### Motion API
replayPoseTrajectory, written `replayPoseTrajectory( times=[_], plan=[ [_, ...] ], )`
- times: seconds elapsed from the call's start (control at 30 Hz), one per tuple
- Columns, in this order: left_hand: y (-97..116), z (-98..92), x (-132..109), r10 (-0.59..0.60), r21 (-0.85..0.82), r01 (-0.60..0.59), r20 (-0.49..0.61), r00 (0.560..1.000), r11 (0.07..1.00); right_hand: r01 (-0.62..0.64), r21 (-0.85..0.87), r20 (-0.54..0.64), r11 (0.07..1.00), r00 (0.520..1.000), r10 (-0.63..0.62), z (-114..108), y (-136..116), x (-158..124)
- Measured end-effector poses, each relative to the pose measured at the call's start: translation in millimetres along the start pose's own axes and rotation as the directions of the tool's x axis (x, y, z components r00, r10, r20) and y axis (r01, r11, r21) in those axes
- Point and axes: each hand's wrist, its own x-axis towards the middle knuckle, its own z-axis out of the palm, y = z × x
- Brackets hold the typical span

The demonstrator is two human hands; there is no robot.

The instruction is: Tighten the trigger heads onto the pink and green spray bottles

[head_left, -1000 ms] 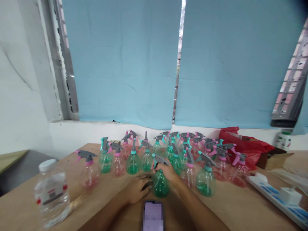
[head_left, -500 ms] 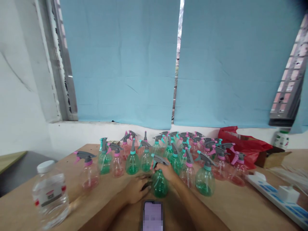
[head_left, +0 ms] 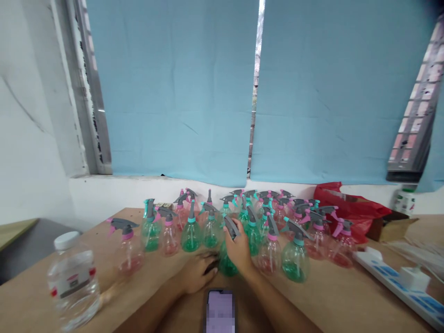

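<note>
My right hand (head_left: 239,247) is wrapped round the grey trigger head of a spray bottle (head_left: 227,263) with green liquid in its round, clear body. The hand hides the bottle's neck and part of its body. My left hand (head_left: 197,275) lies low on the table just left of this bottle, fingers loosely apart and holding nothing visible. Close by stand other spray bottles: a green one (head_left: 191,236) and a pink one (head_left: 169,238) beyond my left hand, and a pink one (head_left: 269,254) and a green one (head_left: 295,263) right of my right hand.
Several more pink and green spray bottles crowd the back of the wooden table (head_left: 166,286). A water bottle (head_left: 72,282) stands at left, and a phone (head_left: 220,312) lies in front. At right are a power strip (head_left: 391,280), a red plastic bag (head_left: 354,212) and an open cardboard box (head_left: 398,229).
My right hand has turned the held spray bottle's head, so its nozzle no longer points left, and the bottle has shifted slightly back. My left hand stays in place.
</note>
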Motion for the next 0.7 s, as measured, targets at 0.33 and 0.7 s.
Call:
replayPoseTrajectory(
  times=[0.33,0.7],
  plan=[
    [3,4.7,-2,-0.051,-0.065,0.045,-0.091,0.995,0.997,0.218,-0.192,0.003,0.957,0.975,-0.221,-7,18,-15],
    [-5,12.4,-3,-0.083,-0.055,0.078,-0.099,0.992,0.995,0.304,-0.354,0.039,0.884,0.95,-0.311,1,47,-18]
  ],
)
